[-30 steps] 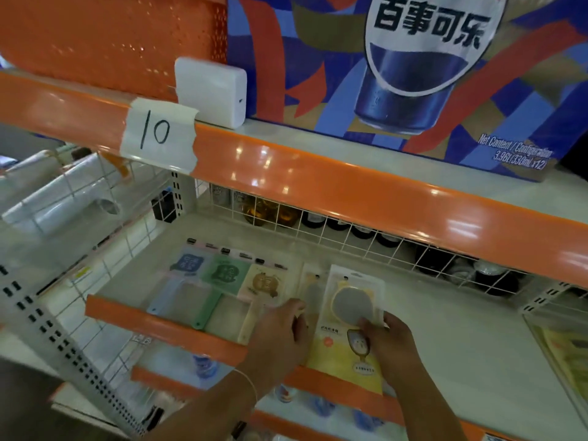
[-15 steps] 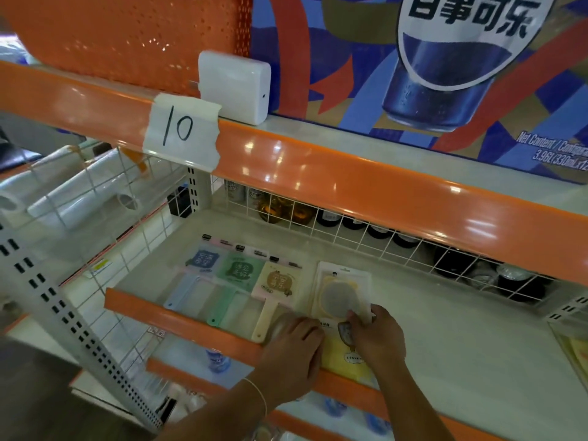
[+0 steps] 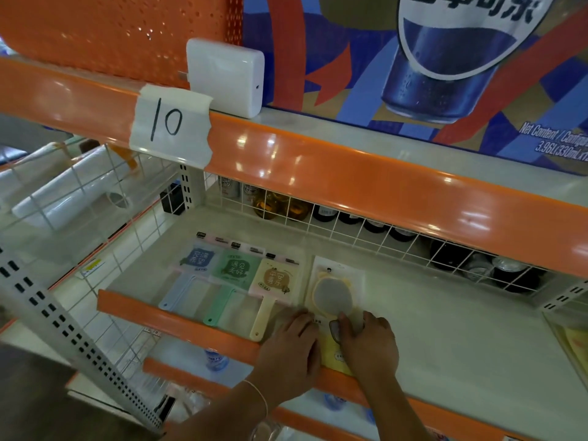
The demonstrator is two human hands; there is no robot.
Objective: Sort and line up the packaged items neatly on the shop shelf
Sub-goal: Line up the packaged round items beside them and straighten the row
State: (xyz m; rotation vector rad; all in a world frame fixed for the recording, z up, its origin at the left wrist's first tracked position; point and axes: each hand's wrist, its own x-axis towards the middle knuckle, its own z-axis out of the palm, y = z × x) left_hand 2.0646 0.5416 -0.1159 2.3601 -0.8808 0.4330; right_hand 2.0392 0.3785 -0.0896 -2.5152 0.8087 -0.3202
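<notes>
Three packaged paddle-shaped items lie side by side on the white shelf (image 3: 445, 329): a blue one (image 3: 191, 272), a green one (image 3: 229, 281) and a beige one (image 3: 270, 291). Right of them lies a yellow pack with a round grey disc (image 3: 332, 296), its near end over the shelf's orange front lip. My left hand (image 3: 291, 348) rests on the pack's left near edge, fingers bent down on it. My right hand (image 3: 369, 345) rests on its right near part, covering the lower half. Whether the fingers pinch the pack is hidden.
An orange upper shelf edge (image 3: 350, 173) with a paper tag "10" (image 3: 170, 122) overhangs the space. A wire grid (image 3: 366, 230) closes the back, with bottles and cans behind. Another pack (image 3: 572, 342) lies at the far right. A perforated upright (image 3: 73, 338) stands at left.
The yellow pack has been laid flat and slid back into line beside the beige item. Both hands moved with it and now lie on its near end.
</notes>
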